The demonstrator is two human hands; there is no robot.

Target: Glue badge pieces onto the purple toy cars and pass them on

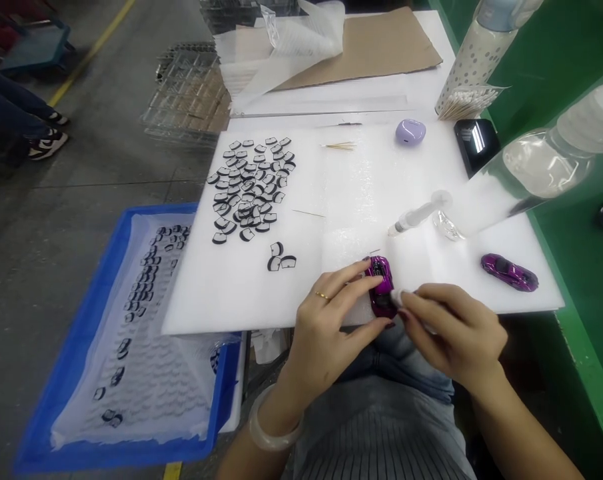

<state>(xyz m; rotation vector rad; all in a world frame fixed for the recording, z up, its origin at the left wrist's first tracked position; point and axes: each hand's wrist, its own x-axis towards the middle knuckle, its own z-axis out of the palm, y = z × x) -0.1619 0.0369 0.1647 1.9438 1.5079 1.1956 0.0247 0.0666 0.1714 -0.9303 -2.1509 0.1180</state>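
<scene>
My left hand (334, 320) grips a purple toy car (381, 285) at the near edge of the white foam board (361, 193), fingers wrapped round its sides. My right hand (454, 330) is pinched on a small white piece (397, 296) and presses it against the car's near end. A second purple toy car (509, 272) lies on the board to the right. A heap of small black-and-white parts (248, 190) lies on the board's left half, with three loose ones (280, 259) nearer my left hand.
A clear syringe (415, 217) and a lilac case (410, 131) lie on the board. A blue tray (81, 373) lined with foam and holding several parts stands at the left. Bottles (546, 163), cotton swabs (468, 101), a black device (476, 143) and cardboard (376, 43) are behind.
</scene>
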